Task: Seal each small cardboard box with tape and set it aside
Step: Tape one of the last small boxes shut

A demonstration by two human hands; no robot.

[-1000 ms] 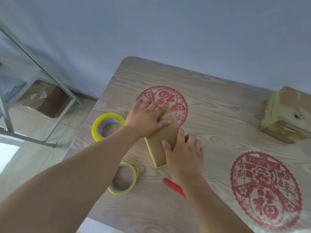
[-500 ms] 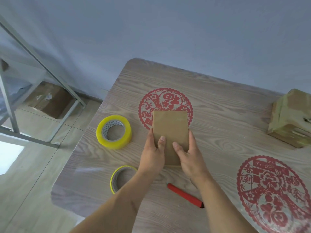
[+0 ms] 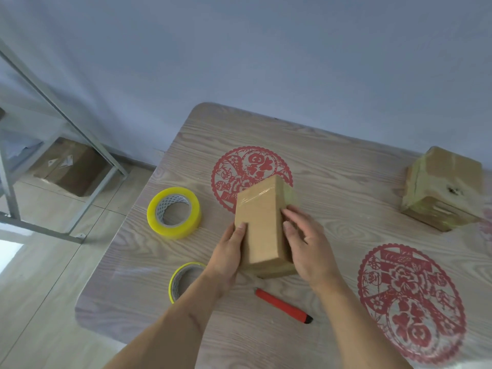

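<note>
We hold a small brown cardboard box [image 3: 262, 225] between both our hands near the middle of the light wood-grain table [image 3: 346, 182], a little toward the near edge. The box is tipped up, its broad top face toward us, and glossy clear tape shows across its far end. Our left hand [image 3: 229, 255] grips the box's left side, thumb lying on the top face, fingers hidden behind it. Our right hand [image 3: 310, 246] holds the right side, fingers curved against that side wall. We cannot tell whether the near bottom edge of the box touches the table.

A thick yellow roll of packing tape [image 3: 173, 212] lies flat near the left edge of the table, well apart from the box. A thinner yellow-rimmed tape roll [image 3: 183, 278] lies nearer the front left corner, partly covered by our left forearm. A red utility knife with a black tip [image 3: 283, 306] lies on the table just in front of the box, between our wrists.

A tape-wrapped cardboard box [image 3: 443, 189] sits at the right edge toward the far side. Two round red paper-cut decorations lie flat on the table: one [image 3: 231, 171] behind the box we hold, partly hidden by it, the other [image 3: 411, 302] toward the near right corner.
</note>
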